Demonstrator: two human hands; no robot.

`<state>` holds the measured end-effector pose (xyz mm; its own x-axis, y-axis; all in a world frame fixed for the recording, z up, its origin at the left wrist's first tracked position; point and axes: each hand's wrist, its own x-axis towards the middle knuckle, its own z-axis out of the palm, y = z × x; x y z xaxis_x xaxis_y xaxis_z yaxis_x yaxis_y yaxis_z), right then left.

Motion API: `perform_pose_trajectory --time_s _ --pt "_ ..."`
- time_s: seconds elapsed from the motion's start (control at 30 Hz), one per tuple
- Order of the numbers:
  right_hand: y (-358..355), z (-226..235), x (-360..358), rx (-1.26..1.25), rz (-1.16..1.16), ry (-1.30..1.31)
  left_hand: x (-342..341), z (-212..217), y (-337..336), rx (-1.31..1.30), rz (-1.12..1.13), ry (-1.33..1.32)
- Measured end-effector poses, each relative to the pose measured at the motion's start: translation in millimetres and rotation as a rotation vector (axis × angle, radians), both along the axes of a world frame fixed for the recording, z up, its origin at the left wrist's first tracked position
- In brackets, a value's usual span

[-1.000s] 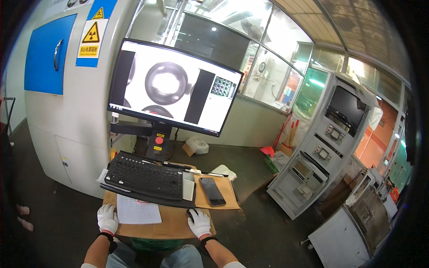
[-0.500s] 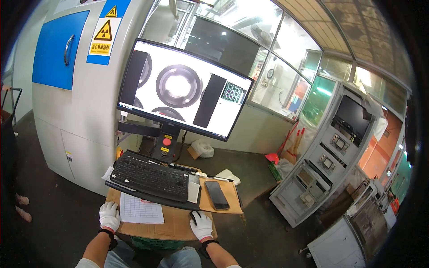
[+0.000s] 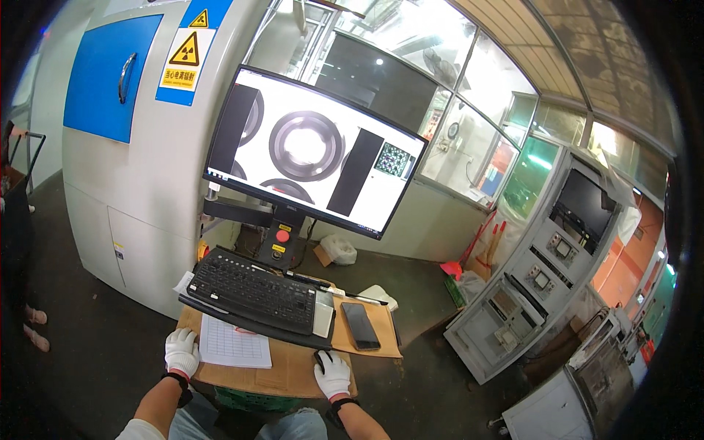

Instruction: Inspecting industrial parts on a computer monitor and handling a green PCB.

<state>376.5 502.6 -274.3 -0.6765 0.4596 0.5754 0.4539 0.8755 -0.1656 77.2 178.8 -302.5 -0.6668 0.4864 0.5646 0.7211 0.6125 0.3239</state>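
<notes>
My left hand (image 3: 182,352), in a white knit glove, rests on the left edge of a cardboard-topped stand, fingers laid out and holding nothing. Beside it lies a printed table sheet (image 3: 233,345) with a red mark near its top. My right hand (image 3: 334,375), gloved the same way, is closed over a black computer mouse (image 3: 320,359), mostly hidden beneath the palm. Between and beyond the hands, a black keyboard (image 3: 251,292) sits on a tilted tray. A monitor (image 3: 312,150) above shows grey ring shapes on white.
A dark phone (image 3: 360,326) lies on cardboard right of the keyboard. A red button (image 3: 282,236) sits under the monitor. Left stands a large grey cabinet (image 3: 147,191) with a blue door (image 3: 110,81); right, an instrument rack (image 3: 524,271). At the far left a person's feet (image 3: 37,328) show.
The whole view has shifted slightly, so the scene sits a little farther right. Both hands keep their places on the stand and mouse, and the screen picture looks the same.
</notes>
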Motion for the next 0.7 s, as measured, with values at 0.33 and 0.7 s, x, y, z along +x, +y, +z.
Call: perform_pose_trajectory --time_s 0.33,0.7 --pt "-1 1 1 -0.054 -0.033 -0.045 1 1 0 -0.017 -0.008 -0.002" --pt "-1 -1 0 -0.042 -0.028 -0.035 0 5 -2 -0.019 -0.034 0.014"
